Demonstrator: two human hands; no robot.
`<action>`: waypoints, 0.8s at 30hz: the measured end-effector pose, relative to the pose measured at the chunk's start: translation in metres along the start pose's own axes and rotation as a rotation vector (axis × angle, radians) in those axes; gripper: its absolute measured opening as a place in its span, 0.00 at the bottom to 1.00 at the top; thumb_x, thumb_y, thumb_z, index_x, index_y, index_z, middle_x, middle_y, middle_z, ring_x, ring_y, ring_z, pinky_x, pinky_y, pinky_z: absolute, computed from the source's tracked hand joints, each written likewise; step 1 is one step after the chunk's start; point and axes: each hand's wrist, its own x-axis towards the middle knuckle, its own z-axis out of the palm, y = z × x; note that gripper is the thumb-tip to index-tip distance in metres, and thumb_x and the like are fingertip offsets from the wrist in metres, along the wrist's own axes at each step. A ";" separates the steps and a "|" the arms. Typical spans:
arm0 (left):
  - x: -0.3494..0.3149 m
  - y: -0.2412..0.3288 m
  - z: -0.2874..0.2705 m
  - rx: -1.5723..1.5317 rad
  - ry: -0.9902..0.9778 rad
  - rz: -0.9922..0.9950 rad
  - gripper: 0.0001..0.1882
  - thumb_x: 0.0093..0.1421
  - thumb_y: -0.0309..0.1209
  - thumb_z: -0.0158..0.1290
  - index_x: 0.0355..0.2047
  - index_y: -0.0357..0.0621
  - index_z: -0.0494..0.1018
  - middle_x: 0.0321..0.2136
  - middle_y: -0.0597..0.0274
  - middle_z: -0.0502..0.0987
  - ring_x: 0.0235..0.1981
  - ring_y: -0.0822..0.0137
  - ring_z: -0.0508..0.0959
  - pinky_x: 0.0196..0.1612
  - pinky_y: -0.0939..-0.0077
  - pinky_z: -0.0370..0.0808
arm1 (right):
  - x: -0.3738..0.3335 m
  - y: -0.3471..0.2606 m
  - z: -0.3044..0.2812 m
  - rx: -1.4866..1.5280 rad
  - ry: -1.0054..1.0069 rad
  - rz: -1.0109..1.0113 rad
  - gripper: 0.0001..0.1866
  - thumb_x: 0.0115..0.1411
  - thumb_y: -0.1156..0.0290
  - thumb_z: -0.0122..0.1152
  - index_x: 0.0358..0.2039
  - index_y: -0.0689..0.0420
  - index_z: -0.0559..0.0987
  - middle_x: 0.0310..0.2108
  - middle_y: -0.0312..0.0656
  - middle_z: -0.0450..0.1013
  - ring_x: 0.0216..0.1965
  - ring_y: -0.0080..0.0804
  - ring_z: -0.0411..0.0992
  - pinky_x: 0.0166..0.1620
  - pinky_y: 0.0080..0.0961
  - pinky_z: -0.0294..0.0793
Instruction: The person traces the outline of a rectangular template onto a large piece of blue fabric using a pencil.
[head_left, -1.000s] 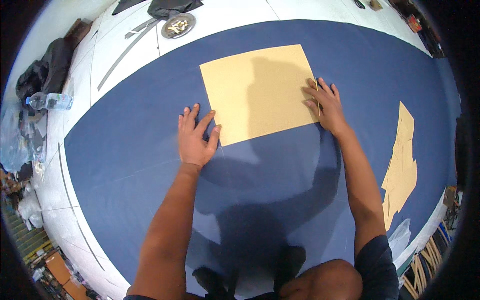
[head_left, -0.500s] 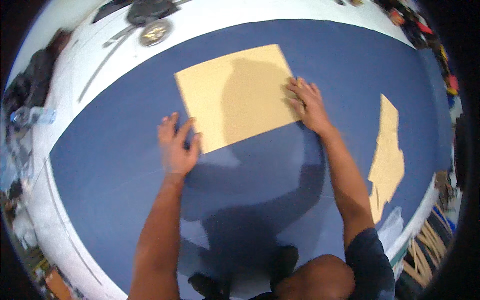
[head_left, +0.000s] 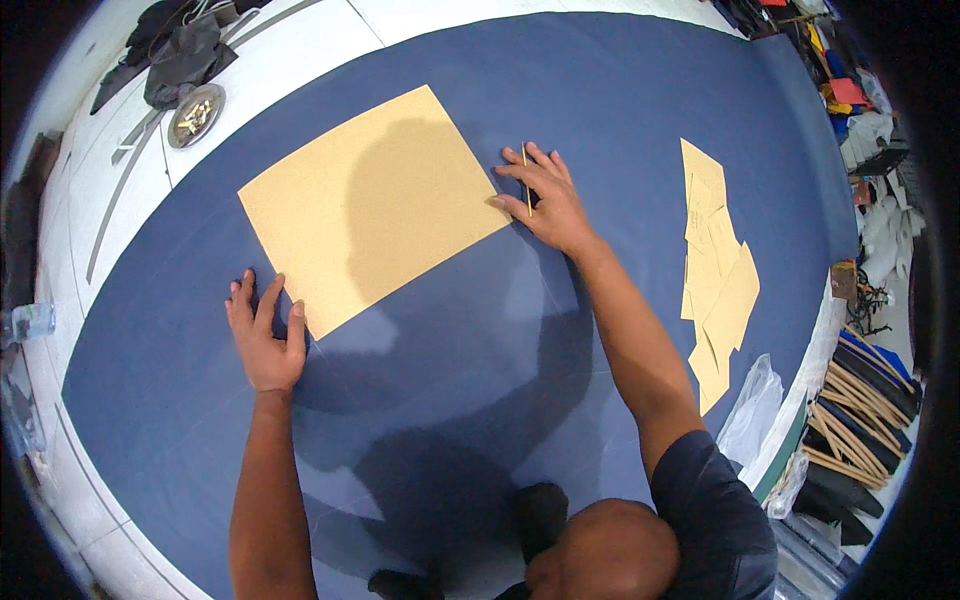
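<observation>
A large tan sheet of stiff paper or card (head_left: pixel 310 210) lies flat on a wide dark blue cloth (head_left: pixel 620 150). My left hand (head_left: pixel 265 335) is spread at the sheet's lower left edge, fingers apart, with the thumb and index finger by that edge. At the right edge, near the lower right corner, my right hand (head_left: pixel 550 200) rests with its thumb on the sheet. A thin yellow pencil-like stick (head_left: pixel 528 180) is held among its fingers. The shadow of my head and arms covers part of the sheet and cloth.
Several cut tan paper pieces (head_left: pixel 722 270) overlap on the cloth at right. Beyond them are a clear plastic bag (head_left: pixel 752 410) and a bundle of wooden sticks (head_left: pixel 850 420). A round metal dish (head_left: pixel 196 115) and a plastic bottle (head_left: pixel 30 322) stand on the white floor at left.
The whole view has shifted and turned, so sheet, hands and cut pieces appear farther left. My right fingers now lie more off the sheet's edge; my left hand stays beside it.
</observation>
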 end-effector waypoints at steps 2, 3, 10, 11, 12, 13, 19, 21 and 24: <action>0.001 0.002 -0.001 0.000 -0.001 0.003 0.22 0.63 0.39 0.57 0.58 0.50 0.77 0.68 0.43 0.65 0.71 0.38 0.58 0.74 0.42 0.48 | -0.001 0.000 -0.001 0.008 -0.001 0.003 0.27 0.60 0.47 0.68 0.56 0.45 0.80 0.67 0.38 0.69 0.74 0.48 0.54 0.75 0.55 0.44; 0.002 0.003 -0.001 -0.002 0.007 0.004 0.23 0.63 0.38 0.57 0.58 0.50 0.77 0.67 0.43 0.65 0.71 0.37 0.59 0.73 0.41 0.49 | 0.000 -0.002 -0.003 0.010 -0.006 0.007 0.27 0.60 0.48 0.69 0.56 0.46 0.80 0.67 0.38 0.69 0.74 0.48 0.54 0.75 0.54 0.44; 0.000 0.002 0.000 0.005 0.001 -0.013 0.23 0.61 0.39 0.58 0.57 0.52 0.77 0.67 0.42 0.66 0.70 0.36 0.60 0.73 0.41 0.50 | 0.003 0.000 0.001 0.021 0.014 -0.035 0.26 0.60 0.52 0.70 0.55 0.49 0.80 0.67 0.39 0.69 0.74 0.48 0.54 0.75 0.54 0.44; 0.000 0.002 -0.001 0.011 0.006 -0.017 0.24 0.61 0.39 0.58 0.57 0.52 0.77 0.67 0.42 0.66 0.70 0.36 0.60 0.73 0.41 0.50 | 0.004 0.001 0.000 0.013 0.023 -0.035 0.26 0.59 0.51 0.70 0.55 0.49 0.80 0.67 0.39 0.70 0.74 0.49 0.55 0.74 0.55 0.44; -0.002 -0.002 0.002 0.000 0.025 -0.012 0.24 0.60 0.40 0.59 0.57 0.53 0.77 0.67 0.42 0.65 0.70 0.36 0.60 0.73 0.40 0.50 | 0.004 0.004 0.000 0.015 0.035 -0.043 0.26 0.59 0.50 0.70 0.55 0.48 0.80 0.66 0.39 0.70 0.73 0.50 0.56 0.74 0.56 0.45; -0.002 -0.003 0.003 0.006 0.031 -0.001 0.24 0.60 0.41 0.59 0.56 0.53 0.78 0.67 0.41 0.65 0.70 0.37 0.60 0.73 0.40 0.50 | 0.004 0.005 0.002 0.025 0.044 -0.053 0.27 0.58 0.50 0.70 0.55 0.47 0.81 0.66 0.38 0.70 0.73 0.50 0.57 0.74 0.57 0.45; 0.001 0.002 -0.002 -0.017 0.015 -0.046 0.24 0.60 0.41 0.60 0.56 0.54 0.78 0.67 0.42 0.65 0.70 0.37 0.61 0.73 0.42 0.51 | -0.002 0.009 0.007 0.035 0.062 -0.040 0.26 0.57 0.55 0.72 0.54 0.50 0.81 0.65 0.40 0.71 0.73 0.49 0.56 0.74 0.56 0.44; 0.002 0.005 -0.002 -0.035 0.019 -0.054 0.24 0.60 0.42 0.60 0.56 0.54 0.78 0.67 0.43 0.65 0.70 0.37 0.60 0.73 0.42 0.51 | -0.001 0.012 0.004 0.022 0.055 -0.033 0.26 0.58 0.55 0.72 0.54 0.50 0.81 0.66 0.40 0.71 0.74 0.49 0.56 0.74 0.56 0.43; 0.000 0.005 -0.002 -0.042 0.028 -0.070 0.23 0.61 0.43 0.60 0.56 0.55 0.78 0.67 0.44 0.65 0.70 0.37 0.60 0.73 0.43 0.51 | 0.000 0.007 0.005 0.013 0.039 -0.029 0.26 0.58 0.55 0.72 0.54 0.51 0.81 0.66 0.40 0.71 0.74 0.49 0.55 0.74 0.54 0.43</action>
